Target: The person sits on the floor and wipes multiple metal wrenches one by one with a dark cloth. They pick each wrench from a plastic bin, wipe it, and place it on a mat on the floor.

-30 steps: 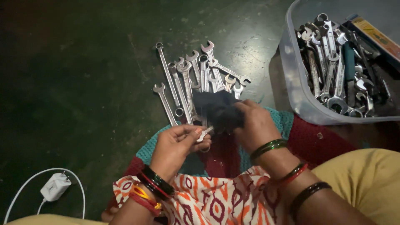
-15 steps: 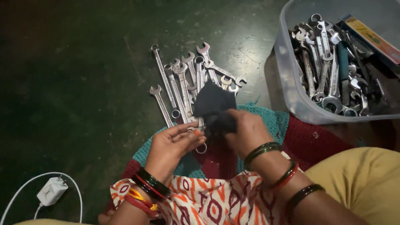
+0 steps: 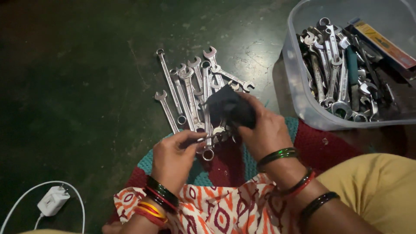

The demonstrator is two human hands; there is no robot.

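Floor (image 3: 86,65) is dark green concrete, dimly lit; a knitted mat (image 3: 303,143) is laid at near centre. Small spanner (image 3: 207,139) is pinched in the left hand (image 3: 173,156), long axis left-right, far end buried in the dark cloth (image 3: 229,110) gripped by the right hand (image 3: 264,130). Since the earlier frame, cloth and right hand have been shifted further along the spanner. Loose spanners (image 3: 190,86) are piled beyond; the plastic tub (image 3: 299,86) sits far right.

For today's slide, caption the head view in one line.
Left hand steadies a small wrench; right hand wipes it with a dark cloth.
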